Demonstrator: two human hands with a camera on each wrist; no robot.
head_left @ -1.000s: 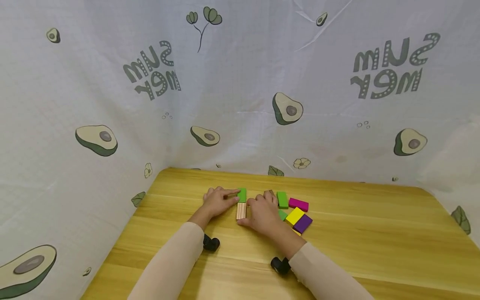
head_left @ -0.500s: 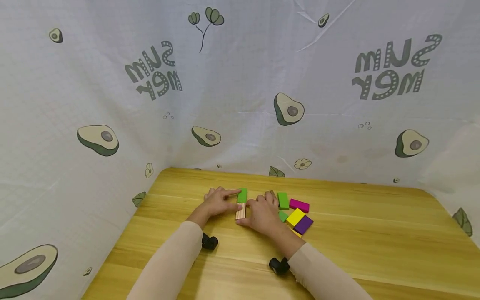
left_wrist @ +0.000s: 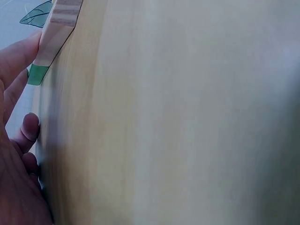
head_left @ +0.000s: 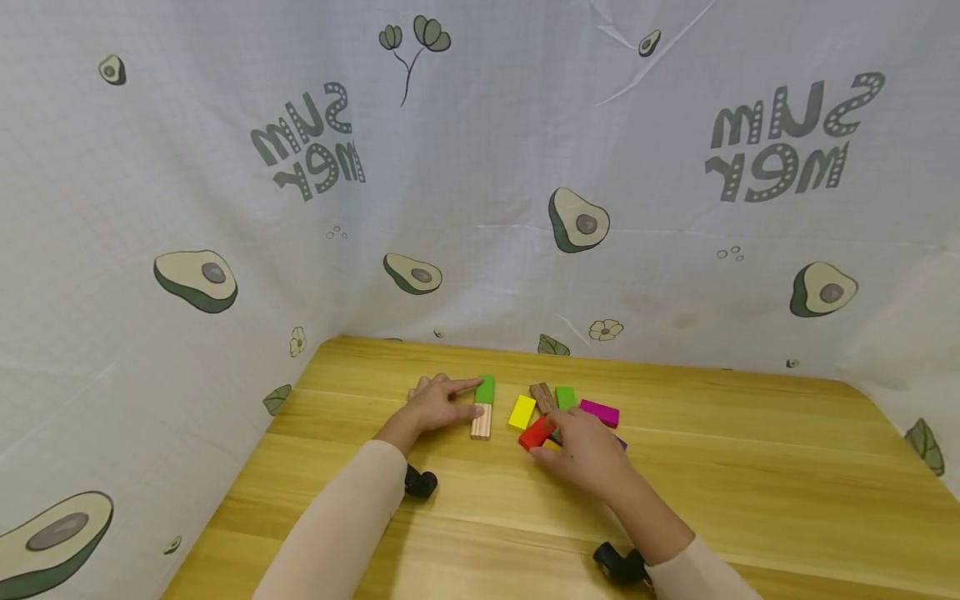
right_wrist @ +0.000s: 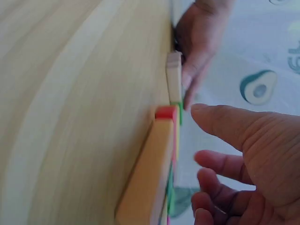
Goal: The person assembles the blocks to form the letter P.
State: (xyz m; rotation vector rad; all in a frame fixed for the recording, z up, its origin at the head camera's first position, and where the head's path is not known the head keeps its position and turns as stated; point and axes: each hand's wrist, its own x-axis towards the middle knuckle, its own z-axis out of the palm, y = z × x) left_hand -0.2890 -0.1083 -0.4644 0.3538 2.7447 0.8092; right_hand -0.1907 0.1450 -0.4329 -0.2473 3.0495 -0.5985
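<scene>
we look down at a person's left hand (head_left: 433,407) and right hand (head_left: 588,450) over a wood-grain tabletop (head_left: 465,533). near the middle, a green block (head_left: 485,389) and a pale wooden block (head_left: 482,422) lie end to end in a short row, the wooden one closer to us. the left hand is beside this row: its index finger stretches out to touch the green block and its thumb rests against the wooden one, with the fingers unclosed and gripping nothing.

to the right of the row, we find a loose cluster. a yellow block (head_left: 522,412) lies flat at its left side, with a red block (head_left: 536,434) just beside it, nearer to us. the right hand reaches over the cluster at the red block; its thumb and fingers are well parted and loosely bent, and in the right wrist view we see a gap between them and the blocks, so they have hold of nothing. an orange-yellow block (right_wrist: 150,173) lies just beside the red one. behind, we see a brown block (head_left: 542,397), a second green block (head_left: 566,397) and a magenta block (head_left: 600,413).
</scene>
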